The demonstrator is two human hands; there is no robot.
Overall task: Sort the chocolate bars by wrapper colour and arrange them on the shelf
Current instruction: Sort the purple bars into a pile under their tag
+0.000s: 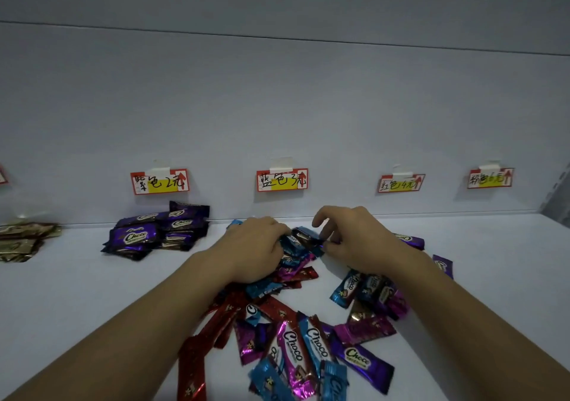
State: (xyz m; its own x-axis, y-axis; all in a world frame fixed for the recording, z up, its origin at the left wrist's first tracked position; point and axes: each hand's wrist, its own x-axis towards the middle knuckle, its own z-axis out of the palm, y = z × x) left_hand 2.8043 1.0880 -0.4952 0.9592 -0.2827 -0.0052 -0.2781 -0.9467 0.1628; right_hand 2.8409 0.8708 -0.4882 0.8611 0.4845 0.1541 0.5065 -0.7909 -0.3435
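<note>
At far left the gold stack (21, 240) and purple stack (157, 231) lay sorted; your left hand (256, 246) curled round the blue bars (300, 240) under the blue label (282, 180), and your right hand (354, 240) pinched their right end. You looked to be building the blue stack; next would call for picking another blue from the near mixed pile (296, 339).
</note>
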